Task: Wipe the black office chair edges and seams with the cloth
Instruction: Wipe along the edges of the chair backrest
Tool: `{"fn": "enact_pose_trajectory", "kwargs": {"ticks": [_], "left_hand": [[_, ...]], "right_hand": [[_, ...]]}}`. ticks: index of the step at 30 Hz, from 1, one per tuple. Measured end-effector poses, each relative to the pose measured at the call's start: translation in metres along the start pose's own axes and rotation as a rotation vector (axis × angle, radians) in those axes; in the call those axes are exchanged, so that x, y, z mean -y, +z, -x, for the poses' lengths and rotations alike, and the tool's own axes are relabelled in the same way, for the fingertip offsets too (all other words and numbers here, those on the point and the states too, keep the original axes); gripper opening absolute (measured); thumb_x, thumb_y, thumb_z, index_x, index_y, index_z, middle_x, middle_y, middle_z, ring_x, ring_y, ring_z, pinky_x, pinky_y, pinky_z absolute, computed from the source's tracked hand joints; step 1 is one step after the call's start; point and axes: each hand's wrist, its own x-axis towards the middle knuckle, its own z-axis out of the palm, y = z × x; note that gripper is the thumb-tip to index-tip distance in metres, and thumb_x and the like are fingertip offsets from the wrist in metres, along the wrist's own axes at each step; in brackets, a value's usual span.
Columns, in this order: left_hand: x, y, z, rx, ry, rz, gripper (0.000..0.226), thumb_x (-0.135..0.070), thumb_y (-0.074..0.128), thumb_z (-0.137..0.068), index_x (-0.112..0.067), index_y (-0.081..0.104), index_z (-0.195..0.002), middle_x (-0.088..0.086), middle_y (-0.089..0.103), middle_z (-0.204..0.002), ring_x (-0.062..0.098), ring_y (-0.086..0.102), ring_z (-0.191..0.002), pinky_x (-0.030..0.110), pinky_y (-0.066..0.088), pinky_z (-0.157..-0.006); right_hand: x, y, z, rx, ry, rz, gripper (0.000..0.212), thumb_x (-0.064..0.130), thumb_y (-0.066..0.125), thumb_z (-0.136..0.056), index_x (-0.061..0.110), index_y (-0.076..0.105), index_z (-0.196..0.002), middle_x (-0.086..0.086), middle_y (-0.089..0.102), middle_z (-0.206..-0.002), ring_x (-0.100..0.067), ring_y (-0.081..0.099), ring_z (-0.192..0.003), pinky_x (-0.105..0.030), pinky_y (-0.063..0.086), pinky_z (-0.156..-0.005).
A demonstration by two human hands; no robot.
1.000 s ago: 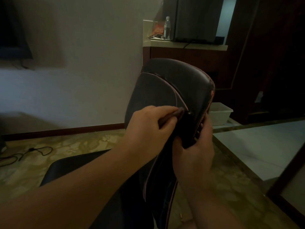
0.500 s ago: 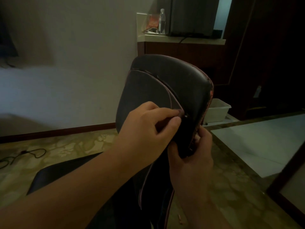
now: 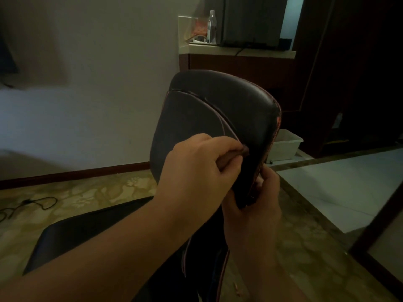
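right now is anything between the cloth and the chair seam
Nothing visible: the left hand pinches the cloth right against the piped seam of the chair backrest, while the right hand grips its edge.

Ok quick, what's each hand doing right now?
Left hand: closed, fingers pinching the small dark brownish cloth against the black leather office chair backrest.
Right hand: closed, gripping the backrest's side edge.
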Motion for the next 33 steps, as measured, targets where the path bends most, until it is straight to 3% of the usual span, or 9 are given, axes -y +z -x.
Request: {"fn": "enact_pose_trajectory", "kwargs": {"ticks": [5,8,13,17,20,25,29,33], "left_hand": [[-0.002,-0.002,0.008,0.052,0.147,-0.091,0.024,-0.034,0.057,-0.095,-0.028,0.073,-0.112,-0.008,0.063,-0.097,0.006,0.060,-0.079,0.026,0.056,-0.067],[0.004,-0.003,0.003,0.007,0.021,-0.007,0.023,-0.034,0.057,-0.095,-0.032,0.072,-0.113,-0.011,0.062,-0.094,0.005,0.059,-0.079,0.030,0.057,-0.068],[0.005,-0.008,0.003,0.056,0.055,-0.065,0.027,-0.035,0.053,-0.095,-0.031,0.071,-0.115,-0.010,0.059,-0.095,0.005,0.057,-0.079,0.028,0.056,-0.066],[0.015,-0.010,0.004,-0.075,-0.163,0.088,0.018,-0.026,0.063,-0.095,-0.032,0.071,-0.109,-0.015,0.065,-0.094,0.001,0.063,-0.080,0.021,0.057,-0.071],[0.012,-0.006,0.009,-0.035,-0.240,0.128,0.016,-0.029,0.062,-0.096,-0.035,0.068,-0.111,-0.014,0.067,-0.089,-0.001,0.062,-0.069,0.015,0.052,-0.062],[0.009,0.002,0.016,-0.006,-0.284,0.158,0.017,-0.031,0.061,-0.095,-0.037,0.069,-0.110,-0.017,0.067,-0.095,-0.001,0.065,-0.088,0.023,0.059,-0.077],[0.003,0.001,0.022,0.016,-0.195,0.103,0.020,-0.036,0.059,-0.091,-0.040,0.071,-0.107,-0.019,0.062,-0.091,-0.002,0.061,-0.085,0.023,0.056,-0.074],[0.010,-0.002,0.024,0.069,-0.224,0.126,0.017,-0.033,0.064,-0.090,-0.043,0.071,-0.102,-0.019,0.063,-0.090,-0.001,0.061,-0.079,0.027,0.058,-0.071]], "right_hand": [[0.003,0.000,0.002,-0.001,0.004,-0.030,0.052,0.017,0.075,-0.085,0.037,0.048,-0.125,0.019,0.070,-0.102,-0.003,0.071,-0.089,-0.017,0.056,-0.071],[0.002,0.000,0.003,0.011,-0.009,-0.010,0.053,0.013,0.073,-0.088,0.030,0.048,-0.131,0.018,0.070,-0.100,-0.004,0.071,-0.087,-0.018,0.056,-0.068],[0.002,-0.002,0.004,0.021,-0.002,-0.007,0.053,0.013,0.072,-0.089,0.032,0.047,-0.132,0.018,0.070,-0.101,-0.005,0.071,-0.087,-0.023,0.059,-0.069],[0.001,-0.001,0.005,0.016,0.027,0.016,0.060,0.018,0.073,-0.085,0.039,0.045,-0.133,0.022,0.068,-0.106,-0.002,0.070,-0.096,-0.033,0.061,-0.079],[0.002,-0.001,0.006,0.023,0.025,0.013,0.061,0.017,0.073,-0.087,0.039,0.044,-0.135,0.023,0.068,-0.106,0.000,0.069,-0.095,-0.029,0.061,-0.078],[0.004,-0.002,0.006,0.011,0.016,0.021,0.058,0.019,0.074,-0.087,0.036,0.046,-0.135,0.021,0.070,-0.103,0.002,0.070,-0.091,-0.021,0.059,-0.073],[0.006,-0.003,0.006,0.001,0.010,0.014,0.056,0.019,0.075,-0.088,0.032,0.047,-0.135,0.020,0.071,-0.103,0.002,0.070,-0.091,-0.017,0.057,-0.071],[0.004,-0.003,0.006,0.000,0.020,0.037,0.059,0.022,0.074,-0.089,0.033,0.044,-0.138,0.022,0.070,-0.103,0.004,0.069,-0.090,-0.019,0.058,-0.072]]}}
